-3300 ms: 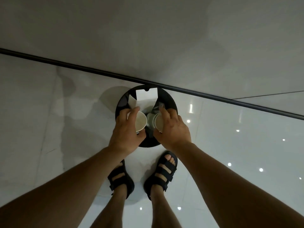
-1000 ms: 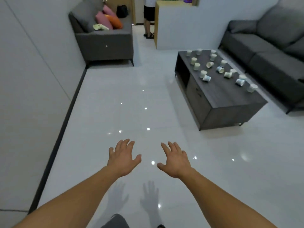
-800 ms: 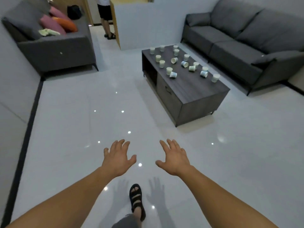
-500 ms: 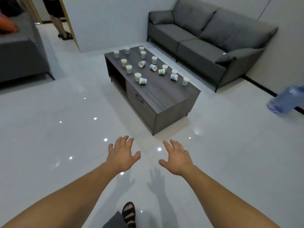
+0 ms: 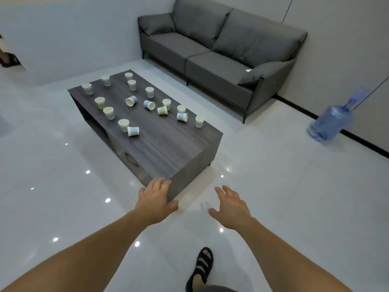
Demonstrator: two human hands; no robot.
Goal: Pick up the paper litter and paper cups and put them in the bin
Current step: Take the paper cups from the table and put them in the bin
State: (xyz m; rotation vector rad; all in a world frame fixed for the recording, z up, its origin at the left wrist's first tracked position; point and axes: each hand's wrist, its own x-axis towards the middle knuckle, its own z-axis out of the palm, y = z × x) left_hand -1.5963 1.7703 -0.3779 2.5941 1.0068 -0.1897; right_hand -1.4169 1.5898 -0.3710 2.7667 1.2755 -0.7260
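a: hands?
b: left hand (image 5: 154,199) + right hand (image 5: 230,207) both out front, fingers spread, nothing held. left overlaps near corner of coffee table (image 5: 168,148), contact unclear. right over floor (image 5: 273,186).
a: cups?
b: paper cups (image 5: 133,131) scattered on tabletop, mostly far half. some upright, some tipped on side. grey sofa (image 5: 210,49) behind table, blue water bottle (image 5: 330,123) on floor at right by wall.

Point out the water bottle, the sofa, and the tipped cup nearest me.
water bottle (image 5: 330,123), head view, on its blue body.
sofa (image 5: 219,67), head view, on the nearer seat cushion.
tipped cup (image 5: 133,131), head view, on its side wall.
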